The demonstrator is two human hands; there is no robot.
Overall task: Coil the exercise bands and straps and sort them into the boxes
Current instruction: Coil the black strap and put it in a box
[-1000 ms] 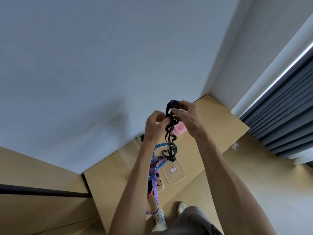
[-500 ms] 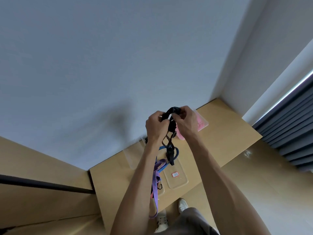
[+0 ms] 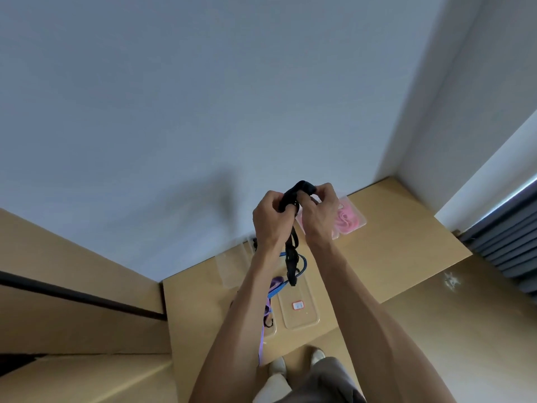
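A black strap [image 3: 291,257] is held up in front of me above the wooden table [image 3: 392,245]. My left hand [image 3: 268,221] and my right hand [image 3: 318,212] both grip its bunched upper end, and its tail dangles between my forearms. Below, a blue strap [image 3: 303,264] and a purple strap [image 3: 268,298] lie on the table, the purple one trailing over the front edge. A clear box [image 3: 350,218] behind my right hand holds pink bands. A clear lid or box with a red label [image 3: 297,311] lies below my hands.
Another clear box [image 3: 232,264] stands at the table's back, partly hidden by my left arm. White walls meet in a corner behind the table. Dark blinds [image 3: 505,242] hang at the right. A wooden ledge [image 3: 72,257] runs at the left. My shoes [image 3: 277,367] show below.
Both hands have gathered more of the black strap into a bunch, so the dangling tail is shorter. The view has shifted, and the pink-band box now shows beside my right hand.
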